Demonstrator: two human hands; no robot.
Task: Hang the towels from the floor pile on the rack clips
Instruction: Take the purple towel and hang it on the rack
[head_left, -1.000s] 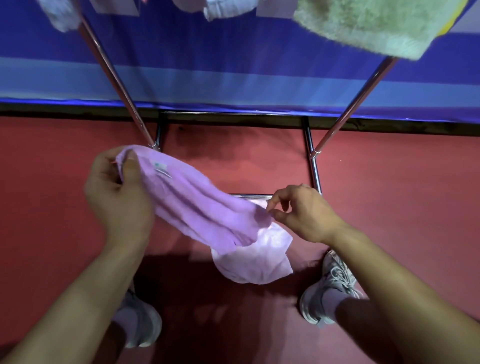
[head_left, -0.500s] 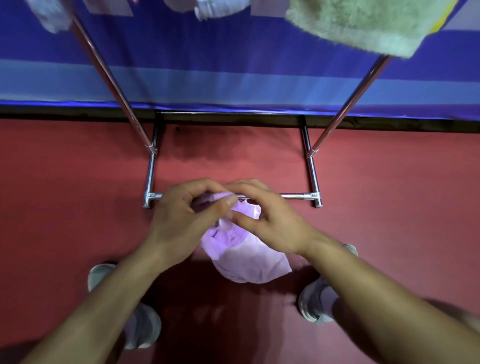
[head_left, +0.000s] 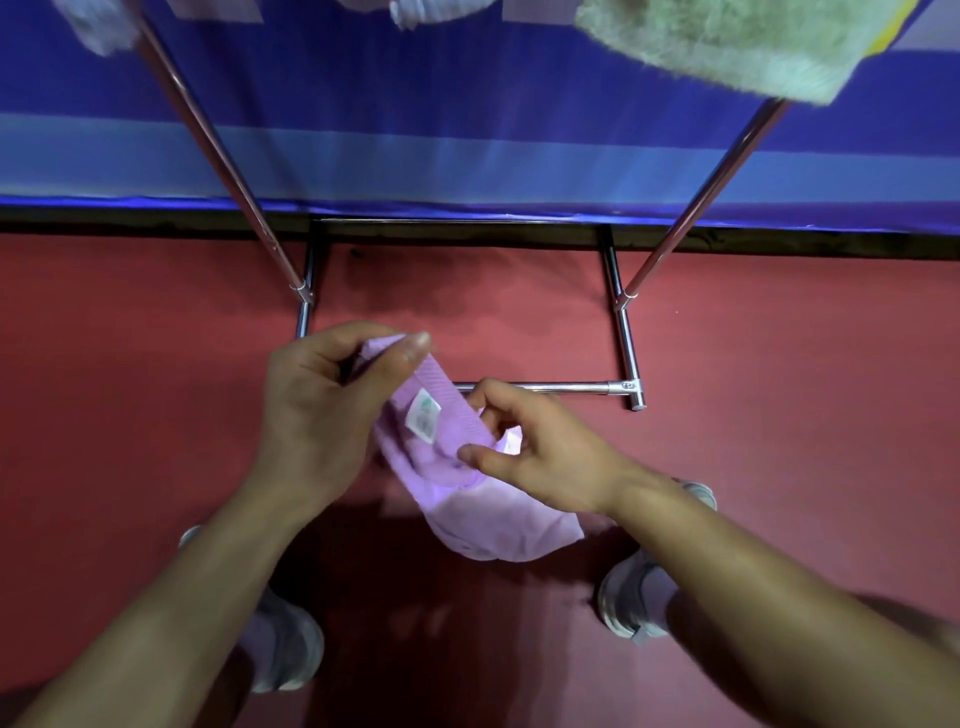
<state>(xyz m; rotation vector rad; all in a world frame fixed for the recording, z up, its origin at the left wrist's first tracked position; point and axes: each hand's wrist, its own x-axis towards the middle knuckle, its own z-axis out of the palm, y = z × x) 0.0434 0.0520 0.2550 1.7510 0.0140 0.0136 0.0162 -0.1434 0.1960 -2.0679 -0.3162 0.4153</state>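
A lilac towel (head_left: 441, 441) with a small white label hangs bunched between my hands above the red floor. My left hand (head_left: 322, 410) pinches its upper corner between thumb and fingers. My right hand (head_left: 540, 452) grips the cloth lower down, thumb on its front. Below them a pale lilac towel (head_left: 514, 530) lies on the floor between my feet. The chrome rack (head_left: 628, 353) stands ahead, its two poles rising out of the top of the view. A green fluffy towel (head_left: 727, 41) hangs at the upper right. The clips are out of sight.
A blue striped wall (head_left: 467, 130) stands behind the rack. The rack's base bars form a rectangle on the floor just ahead of my hands. My two grey shoes (head_left: 628, 603) stand on either side of the floor towel. White cloths (head_left: 98, 26) hang at the upper left.
A second ago the towel was stretched between hands held wide apart. The hands came together in front of me, and the left hand has now lifted a corner, showing the label.
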